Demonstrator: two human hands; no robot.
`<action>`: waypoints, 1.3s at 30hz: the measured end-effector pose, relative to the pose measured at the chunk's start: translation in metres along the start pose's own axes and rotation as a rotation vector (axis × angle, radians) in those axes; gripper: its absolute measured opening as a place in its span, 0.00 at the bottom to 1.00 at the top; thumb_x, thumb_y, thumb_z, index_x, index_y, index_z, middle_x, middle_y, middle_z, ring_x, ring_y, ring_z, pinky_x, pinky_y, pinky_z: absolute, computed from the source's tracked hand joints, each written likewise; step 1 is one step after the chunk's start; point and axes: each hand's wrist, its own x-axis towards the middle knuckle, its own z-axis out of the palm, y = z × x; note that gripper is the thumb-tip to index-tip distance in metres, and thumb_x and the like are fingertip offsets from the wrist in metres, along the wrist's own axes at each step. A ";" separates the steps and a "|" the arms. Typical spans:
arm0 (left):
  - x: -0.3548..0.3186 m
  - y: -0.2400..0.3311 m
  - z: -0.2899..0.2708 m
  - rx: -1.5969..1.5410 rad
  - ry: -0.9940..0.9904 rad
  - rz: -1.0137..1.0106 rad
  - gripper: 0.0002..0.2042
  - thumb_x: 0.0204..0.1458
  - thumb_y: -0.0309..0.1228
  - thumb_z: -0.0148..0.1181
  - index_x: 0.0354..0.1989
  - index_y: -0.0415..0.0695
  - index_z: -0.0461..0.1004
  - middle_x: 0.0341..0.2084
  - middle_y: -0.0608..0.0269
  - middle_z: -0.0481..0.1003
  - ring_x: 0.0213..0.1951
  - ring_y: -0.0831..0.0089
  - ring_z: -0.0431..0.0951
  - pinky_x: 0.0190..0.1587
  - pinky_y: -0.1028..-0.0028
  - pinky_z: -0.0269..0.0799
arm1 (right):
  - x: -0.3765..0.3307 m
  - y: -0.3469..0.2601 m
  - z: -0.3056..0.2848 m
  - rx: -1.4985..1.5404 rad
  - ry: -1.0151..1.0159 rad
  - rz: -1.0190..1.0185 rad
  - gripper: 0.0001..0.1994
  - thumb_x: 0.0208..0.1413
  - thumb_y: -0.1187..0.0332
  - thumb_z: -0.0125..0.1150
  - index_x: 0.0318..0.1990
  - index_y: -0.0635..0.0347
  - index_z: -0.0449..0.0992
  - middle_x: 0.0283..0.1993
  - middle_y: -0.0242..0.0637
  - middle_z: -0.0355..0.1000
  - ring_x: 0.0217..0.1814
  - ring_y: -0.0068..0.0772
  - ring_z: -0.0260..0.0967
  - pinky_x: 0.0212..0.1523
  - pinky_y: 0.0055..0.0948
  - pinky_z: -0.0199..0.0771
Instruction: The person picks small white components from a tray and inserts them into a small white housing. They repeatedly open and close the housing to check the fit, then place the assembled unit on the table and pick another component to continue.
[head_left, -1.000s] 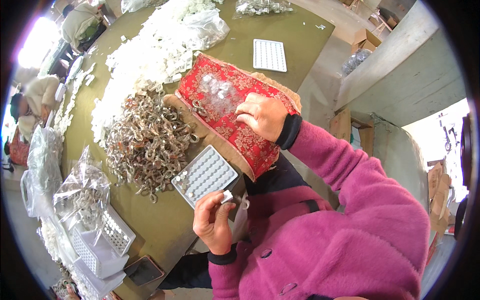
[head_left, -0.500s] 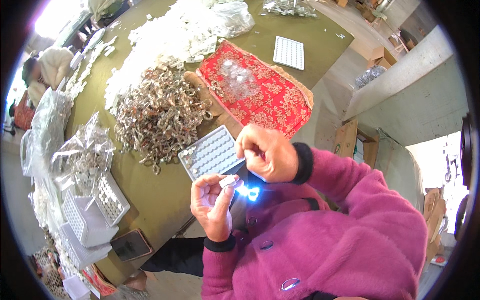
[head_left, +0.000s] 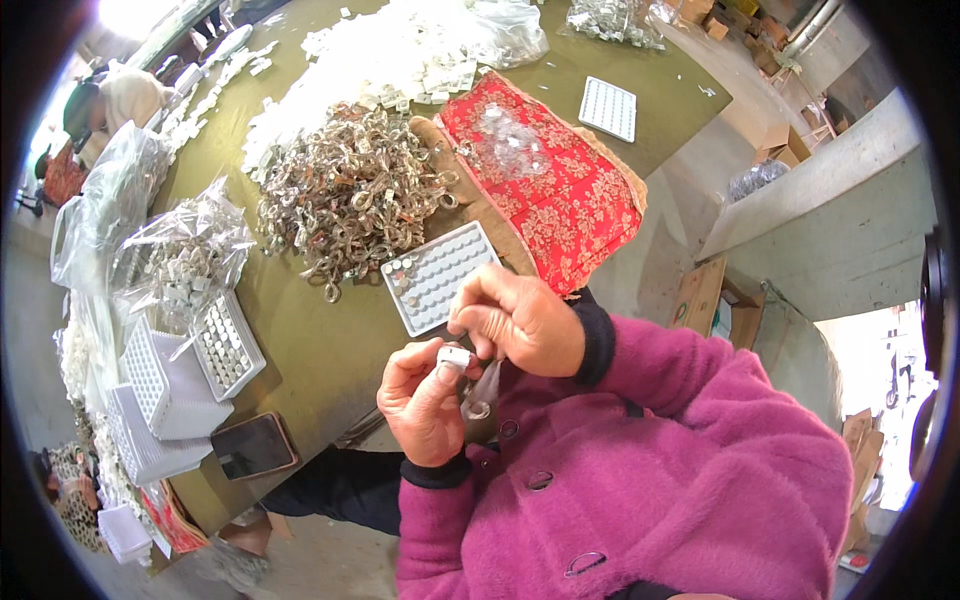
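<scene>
A small white block (head_left: 455, 356) sits pinched between the thumb and fingers of my left hand (head_left: 425, 405). Just beside it, my right hand (head_left: 528, 322) is closed, thumb and fingertips meeting close to the block; whatever they grip is too small to make out. A greyish strap with a ring-like end (head_left: 480, 400) dangles below the fingers, and which hand bears it is unclear. Beyond my hands, a pale grey tray (head_left: 450, 275) with rows of hollows lies on the table, a few small round pieces in its left end.
A heap of metallic ring-shaped pieces (head_left: 350, 190) and a white heap (head_left: 385, 55) cover the green table (head_left: 320, 350). Red floral cloth (head_left: 570, 210) lies right. Stacked trays (head_left: 170, 400), clear bags (head_left: 190, 255) and a phone (head_left: 255, 445) are left. Another person (head_left: 130, 105) sits far left.
My right hand has come down and left, its fingertips now near the white block. The bright bluish glow below my left hand is gone, and the dangling strap shows there. The view has shifted slightly.
</scene>
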 end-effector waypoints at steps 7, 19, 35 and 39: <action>-0.002 0.006 -0.014 -0.108 -0.030 -0.073 0.17 0.60 0.24 0.66 0.57 0.34 0.76 0.40 0.52 0.82 0.37 0.65 0.82 0.43 0.68 0.80 | 0.000 -0.004 0.002 -0.295 -0.022 -0.541 0.08 0.65 0.83 0.56 0.46 0.64 0.78 0.35 0.36 0.75 0.32 0.26 0.76 0.34 0.25 0.77; -0.006 0.007 -0.028 -0.088 -0.005 -0.040 0.13 0.62 0.24 0.61 0.53 0.35 0.76 0.41 0.51 0.81 0.40 0.64 0.83 0.42 0.67 0.81 | -0.001 -0.001 0.015 -0.495 -0.035 -0.559 0.08 0.57 0.79 0.66 0.44 0.64 0.76 0.37 0.42 0.75 0.39 0.46 0.77 0.40 0.37 0.78; -0.003 0.015 -0.019 -0.188 0.079 -0.180 0.08 0.63 0.25 0.60 0.47 0.36 0.77 0.33 0.54 0.81 0.27 0.69 0.80 0.30 0.73 0.79 | 0.006 -0.003 0.023 -0.305 -0.111 -0.331 0.02 0.61 0.77 0.61 0.39 0.64 0.75 0.32 0.40 0.75 0.29 0.35 0.75 0.33 0.33 0.76; -0.005 0.019 -0.021 -0.111 0.089 -0.173 0.09 0.62 0.24 0.62 0.48 0.35 0.77 0.34 0.53 0.82 0.28 0.69 0.83 0.31 0.76 0.79 | 0.002 -0.009 0.022 -0.131 -0.177 -0.078 0.02 0.62 0.79 0.58 0.40 0.64 0.73 0.30 0.38 0.73 0.27 0.29 0.74 0.30 0.29 0.74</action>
